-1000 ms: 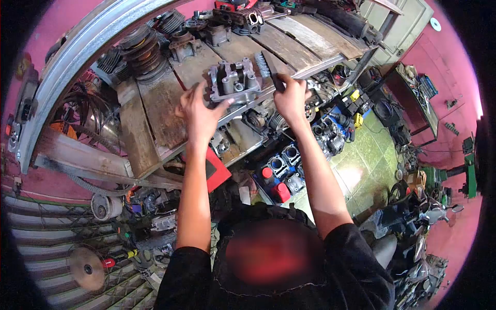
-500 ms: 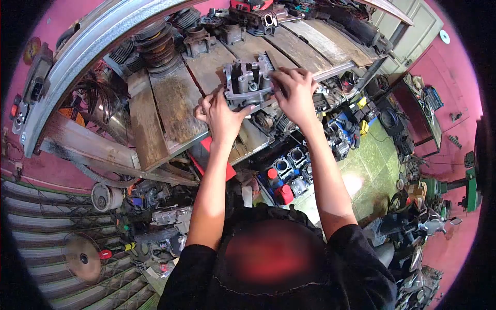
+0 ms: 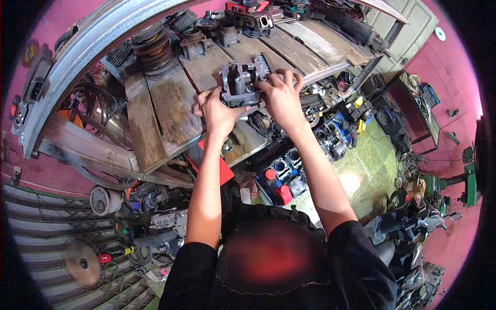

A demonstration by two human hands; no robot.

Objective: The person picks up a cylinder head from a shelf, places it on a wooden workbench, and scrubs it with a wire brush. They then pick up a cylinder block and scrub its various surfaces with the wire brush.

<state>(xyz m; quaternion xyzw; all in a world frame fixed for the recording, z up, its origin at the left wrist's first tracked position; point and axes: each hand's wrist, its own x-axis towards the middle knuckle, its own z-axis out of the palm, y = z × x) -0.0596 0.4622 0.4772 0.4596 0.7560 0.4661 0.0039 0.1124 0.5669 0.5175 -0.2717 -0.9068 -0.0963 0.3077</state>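
A grey metal engine cylinder head rests at the front edge of the wooden-plank bench, its open cavity and round posts facing up. My left hand grips its near left corner, the thumb stretched along the front side and the fingers curled at the left. From the right, my right hand has its bent fingers on the part's right end, and its fingertips reach over the top there. The hand hides that end of the cylinder head.
Stacked rusty round parts and engine cylinders stand farther back on the bench. A red box sits below the front edge. Under the bench, a blue tray holds engine blocks and red-capped containers. A fan stands at lower left.
My right hand has moved left, its fingertips now over the right end of the cylinder head. The view has shifted slightly, and my left hand keeps its hold.
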